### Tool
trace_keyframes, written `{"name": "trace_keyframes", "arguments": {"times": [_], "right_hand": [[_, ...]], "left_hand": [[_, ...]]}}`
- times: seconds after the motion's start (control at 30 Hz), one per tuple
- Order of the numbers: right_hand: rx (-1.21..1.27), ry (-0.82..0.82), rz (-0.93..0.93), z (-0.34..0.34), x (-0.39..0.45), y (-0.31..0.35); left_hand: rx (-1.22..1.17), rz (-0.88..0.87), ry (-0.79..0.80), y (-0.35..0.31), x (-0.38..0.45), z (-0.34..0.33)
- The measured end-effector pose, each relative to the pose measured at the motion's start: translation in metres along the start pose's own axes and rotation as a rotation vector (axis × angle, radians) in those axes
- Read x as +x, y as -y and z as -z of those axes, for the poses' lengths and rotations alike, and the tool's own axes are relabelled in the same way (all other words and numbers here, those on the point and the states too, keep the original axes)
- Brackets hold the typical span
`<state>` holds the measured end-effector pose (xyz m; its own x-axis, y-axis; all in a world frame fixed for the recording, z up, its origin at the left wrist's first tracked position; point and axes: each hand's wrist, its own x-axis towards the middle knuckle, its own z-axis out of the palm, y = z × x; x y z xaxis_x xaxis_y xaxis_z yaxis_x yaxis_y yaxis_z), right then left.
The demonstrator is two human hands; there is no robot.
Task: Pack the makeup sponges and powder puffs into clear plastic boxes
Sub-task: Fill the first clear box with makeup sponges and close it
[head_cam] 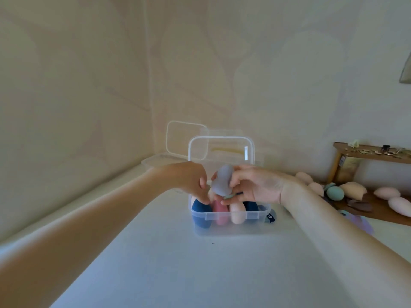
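A clear plastic box stands on the white table with its lid raised behind it. Inside stand a navy sponge, a pink sponge, a peach sponge and another navy one. My right hand holds a grey-lilac sponge just above the box opening. My left hand reaches into the box's left side, its fingertips touching the sponges there; what it grips is hidden.
A second clear box with its lid up stands behind, against the wall. At the right, loose pink, peach and teal sponges and puffs lie on a wooden surface. A wooden shelf with small items stands behind them.
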<state>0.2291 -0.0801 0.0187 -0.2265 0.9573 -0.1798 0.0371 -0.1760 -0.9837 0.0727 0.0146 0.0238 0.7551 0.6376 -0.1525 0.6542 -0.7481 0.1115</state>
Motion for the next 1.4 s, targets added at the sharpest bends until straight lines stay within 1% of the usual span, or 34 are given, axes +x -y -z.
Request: {"name": "trace_keyframes", "arguments": {"times": [0.07, 0.17, 0.23, 0.3, 0.4, 0.63, 0.8, 0.87, 0.97, 1.03, 1.1, 1.17, 1.23, 1.27, 1.3, 1.33, 1.4], "right_hand": [[-0.005, 0.037, -0.059, -0.006, 0.012, -0.006], [-0.001, -0.024, -0.15, -0.015, 0.026, -0.014], [-0.02, -0.075, -0.19, -0.018, 0.031, -0.017], [-0.052, -0.095, -0.243, -0.019, 0.034, -0.02], [-0.131, -0.029, -0.341, -0.019, 0.036, -0.022], [-0.553, 0.047, -0.401, -0.024, 0.04, -0.014], [-0.995, -0.008, -0.423, -0.035, 0.051, -0.003], [-1.092, 0.004, -0.423, -0.039, 0.054, -0.001], [-1.154, 0.009, -0.404, -0.044, 0.054, 0.003], [-1.17, 0.02, -0.412, -0.044, 0.054, 0.003], [-1.085, 0.032, -0.421, -0.037, 0.049, -0.001], [-0.813, 0.048, -0.432, -0.027, 0.042, -0.006], [-0.509, 0.069, -0.404, -0.018, 0.036, -0.009], [-0.419, 0.066, -0.376, -0.014, 0.034, -0.011], [-0.391, 0.041, -0.349, -0.012, 0.033, -0.011], [-0.419, -0.015, -0.323, -0.013, 0.033, -0.013], [-0.585, -0.153, -0.253, -0.021, 0.034, -0.016]], "left_hand": [[0.069, 0.011, 0.035, 0.003, -0.001, 0.0], [0.1, 0.022, 0.053, 0.003, 0.001, -0.007], [0.102, 0.042, 0.031, 0.004, 0.004, -0.012], [0.107, 0.027, 0.002, 0.008, 0.009, -0.016], [0.072, -0.011, -0.051, 0.011, 0.014, -0.02], [-0.002, 0.001, -0.051, 0.013, 0.019, -0.027], [-0.004, 0.022, -0.058, 0.009, 0.015, -0.026], [0.023, 0.024, -0.061, 0.008, 0.015, -0.027], [0.043, 0.037, -0.054, 0.007, 0.016, -0.028], [0.024, 0.05, -0.009, 0.007, 0.017, -0.028], [-0.006, 0.059, 0.053, 0.009, 0.017, -0.027], [-0.036, 0.069, 0.079, 0.011, 0.016, -0.024], [-0.052, 0.062, 0.061, 0.011, 0.013, -0.024], [-0.048, 0.055, 0.04, 0.01, 0.013, -0.025], [-0.042, 0.051, 0.018, 0.01, 0.011, -0.027], [-0.043, 0.05, 0.003, 0.009, 0.009, -0.028], [-0.057, 0.059, -0.021, 0.008, 0.009, -0.031]]}}
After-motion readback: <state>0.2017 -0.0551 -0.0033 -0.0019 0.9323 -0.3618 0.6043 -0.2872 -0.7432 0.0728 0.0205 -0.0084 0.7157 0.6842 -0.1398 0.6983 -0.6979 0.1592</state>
